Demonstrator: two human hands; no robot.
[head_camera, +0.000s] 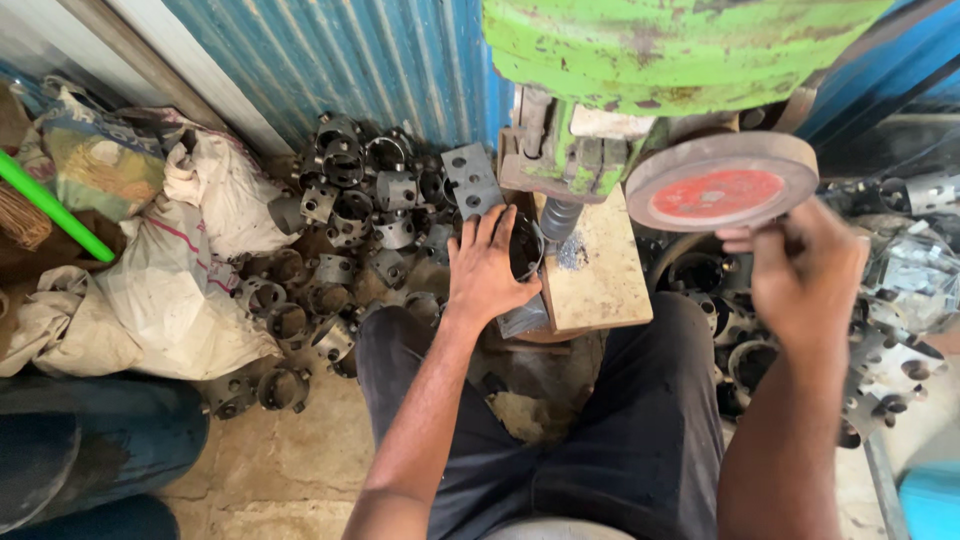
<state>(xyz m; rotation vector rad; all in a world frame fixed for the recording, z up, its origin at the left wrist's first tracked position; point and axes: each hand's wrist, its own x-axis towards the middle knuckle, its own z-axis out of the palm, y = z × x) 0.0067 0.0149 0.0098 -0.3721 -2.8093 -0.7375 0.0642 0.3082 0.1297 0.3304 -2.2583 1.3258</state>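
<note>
A dark round metal part (524, 245) stands on edge at the near left corner of the worn wooden surface (600, 285), just under the spindle (558, 218) of the green press (660, 50). The left hand (490, 270) is wrapped over the part, palm against its left side and fingers curled round its rim, pressing it onto the surface. A flat grey piece (522, 318) juts out beneath the hand at the surface's edge.

The right hand (805, 270) is raised beside the press's round red-faced wheel (720, 180); it is blurred, and appears to be closed on a thin handle near the wheel's rim, though the grip itself cannot be made out clearly.

To the left of the surface lies a heap of dark ring-shaped castings (340, 230) on the floor, against a blue corrugated wall (340, 60). More castings (890, 330), paler, are piled on the right. White sacks (170, 290) slump at the far left, with a green rod (55, 208) across them.
</note>
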